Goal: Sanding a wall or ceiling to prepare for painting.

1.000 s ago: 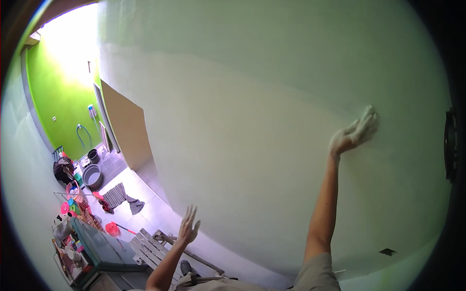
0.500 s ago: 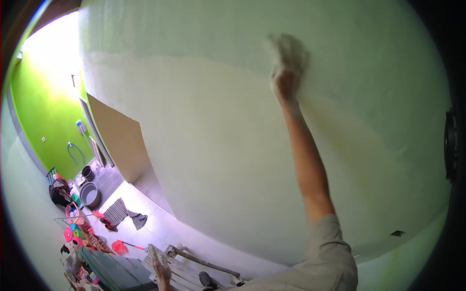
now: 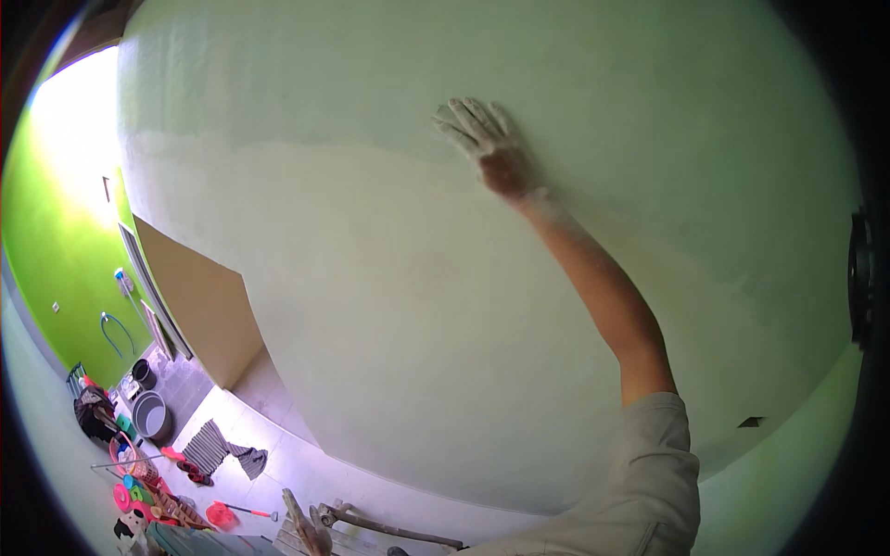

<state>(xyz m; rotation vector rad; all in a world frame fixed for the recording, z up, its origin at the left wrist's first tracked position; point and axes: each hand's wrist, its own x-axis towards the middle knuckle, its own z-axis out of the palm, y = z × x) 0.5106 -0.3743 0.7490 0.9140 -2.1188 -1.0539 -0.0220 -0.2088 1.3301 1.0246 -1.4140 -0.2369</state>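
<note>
My right hand (image 3: 489, 148), pale with white dust, lies against the wall (image 3: 408, 306) with its fingers stretched and a little apart. Whatever may be under its palm is hidden. The wall is pale green, with a lighter, whitish patch (image 3: 278, 204) below and to the left of the hand. Dust coats the right wrist too. Low in the picture, my left hand (image 3: 311, 530) has its fingers extended and is also dusty; it is nearest the wooden bench (image 3: 366, 545) and holds nothing that I can see.
A curved wooden bar (image 3: 394, 529) belongs to the bench. On the tiled floor lie a striped cloth (image 3: 206, 447) and a red dustpan (image 3: 221, 515). Farther left are a grey tub (image 3: 151, 417), a pink basket (image 3: 139, 463) and a doorway beside a bright green wall (image 3: 56, 278).
My right hand has moved left and slightly down across the wall, the elbow bending more. The view has shifted, so floor things sit lower and farther left. The left hand stays by the bench.
</note>
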